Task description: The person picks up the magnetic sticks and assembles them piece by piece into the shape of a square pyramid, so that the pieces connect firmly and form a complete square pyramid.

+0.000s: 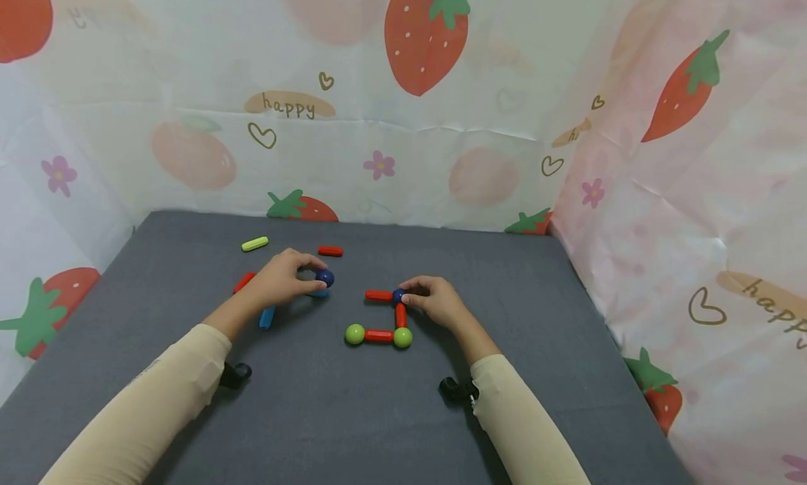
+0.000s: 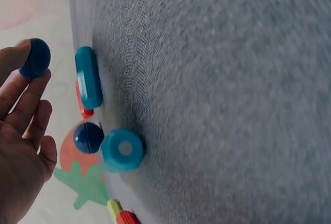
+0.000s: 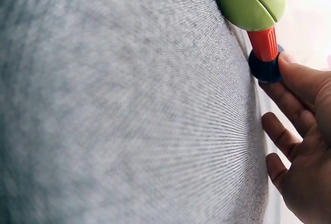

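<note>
Between thumb and fingertips, my left hand (image 1: 281, 277) pinches a dark blue ball (image 1: 324, 278), raised above the table in the left wrist view. My right hand (image 1: 438, 301) pinches another blue ball (image 1: 398, 296) at the corner of a joined figure on the cloth. From that ball one red rod (image 1: 378, 296) points left, and a second red rod (image 1: 401, 315) runs down to a green ball (image 1: 403, 338). A third red rod (image 1: 379, 336) links this to another green ball (image 1: 356, 333) on the left.
Around the left hand lie blue rods (image 2: 89, 77) and another blue ball (image 2: 88, 137). Farther back are a yellow-green rod (image 1: 255, 244) and a loose red rod (image 1: 330, 251). A grey cloth (image 1: 536, 415) covers the table; a printed curtain (image 1: 378, 120) stands behind it.
</note>
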Demonstrator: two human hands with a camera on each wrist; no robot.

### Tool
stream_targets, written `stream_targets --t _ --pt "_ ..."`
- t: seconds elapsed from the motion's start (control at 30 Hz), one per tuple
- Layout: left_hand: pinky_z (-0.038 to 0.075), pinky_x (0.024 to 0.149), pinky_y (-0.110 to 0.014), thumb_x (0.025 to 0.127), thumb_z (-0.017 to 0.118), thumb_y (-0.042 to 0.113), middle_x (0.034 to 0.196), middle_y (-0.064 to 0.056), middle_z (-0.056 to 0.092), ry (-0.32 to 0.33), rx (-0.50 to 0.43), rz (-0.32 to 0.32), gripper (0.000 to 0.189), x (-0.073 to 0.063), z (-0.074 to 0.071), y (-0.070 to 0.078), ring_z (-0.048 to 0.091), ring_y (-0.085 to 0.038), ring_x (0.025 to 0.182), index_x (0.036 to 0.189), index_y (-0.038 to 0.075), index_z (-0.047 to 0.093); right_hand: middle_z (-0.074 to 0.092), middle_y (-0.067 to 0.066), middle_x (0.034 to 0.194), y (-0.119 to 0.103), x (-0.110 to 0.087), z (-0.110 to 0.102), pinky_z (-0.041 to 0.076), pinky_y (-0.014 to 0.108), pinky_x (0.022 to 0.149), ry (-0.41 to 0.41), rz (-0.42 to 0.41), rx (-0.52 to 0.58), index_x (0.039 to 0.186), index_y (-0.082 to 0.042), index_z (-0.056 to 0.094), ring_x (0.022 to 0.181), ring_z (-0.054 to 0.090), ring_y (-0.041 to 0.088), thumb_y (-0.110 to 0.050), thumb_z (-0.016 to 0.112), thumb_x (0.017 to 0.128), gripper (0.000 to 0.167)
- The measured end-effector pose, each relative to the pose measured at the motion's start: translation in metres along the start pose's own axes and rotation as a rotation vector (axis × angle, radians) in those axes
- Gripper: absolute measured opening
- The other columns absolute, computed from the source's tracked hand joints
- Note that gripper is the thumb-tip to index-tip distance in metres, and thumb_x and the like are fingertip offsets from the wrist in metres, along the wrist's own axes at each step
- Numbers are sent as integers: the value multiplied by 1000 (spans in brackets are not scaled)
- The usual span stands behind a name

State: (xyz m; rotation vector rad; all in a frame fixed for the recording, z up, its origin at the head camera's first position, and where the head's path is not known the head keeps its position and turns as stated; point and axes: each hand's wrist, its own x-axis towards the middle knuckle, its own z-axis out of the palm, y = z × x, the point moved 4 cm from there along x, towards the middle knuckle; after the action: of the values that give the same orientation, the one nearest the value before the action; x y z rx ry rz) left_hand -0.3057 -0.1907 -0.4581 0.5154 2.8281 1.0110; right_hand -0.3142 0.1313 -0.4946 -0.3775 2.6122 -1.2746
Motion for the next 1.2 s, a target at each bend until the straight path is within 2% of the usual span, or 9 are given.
stream_targets --t 0.3,0.53,0.77,0.87,1.03,1.2 --pt "41 98 -51 94 76 36 122 -5 69 -29 14 18 38 9 16 5 48 -30 120 127 17 72 73 -4 112 1 1 1 53 38 87 1 7 -5 119 -23 75 103 65 17 -28 73 97 23" --pt "44 100 -51 93 78 33 123 -5 71 -59 21 65 37 18 27 13 52 -27 121 125 15 73 73 -4 111 2 1 0 53 39 88 3 7 -4 118 -24 76 103 65 17 -28 74 96 23" --pt "41 105 -52 93 78 34 123 -4 71 -79 19 60 36 23 36 17 50 -28 123 124 16 73 73 -4 112 3 2 1 54 39 88 4 9 -6 119 -24 75 103 65 16 -28 74 96 23" --pt "41 103 -51 92 79 33 122 -3 72 -82 25 63 36 26 40 20 51 -26 119 123 17 73 73 -4 112 3 3 2 54 38 88 5 11 -8 119 -24 75 103 65 17 -28 74 96 24" --pt "41 101 -50 91 80 32 118 -2 73 -106 67 94 34 32 50 26 57 -24 115 120 16 74 73 -3 112 3 2 1 54 37 87 2 10 -8 119 -22 75 103 65 16 -27 73 97 23" --pt "36 99 -50 89 81 32 116 0 74 -133 118 71 32 35 56 29 52 -23 111 117 17 74 73 -3 112 1 2 0 54 37 87 0 10 -13 119 -23 75 103 65 17 -28 73 97 24"
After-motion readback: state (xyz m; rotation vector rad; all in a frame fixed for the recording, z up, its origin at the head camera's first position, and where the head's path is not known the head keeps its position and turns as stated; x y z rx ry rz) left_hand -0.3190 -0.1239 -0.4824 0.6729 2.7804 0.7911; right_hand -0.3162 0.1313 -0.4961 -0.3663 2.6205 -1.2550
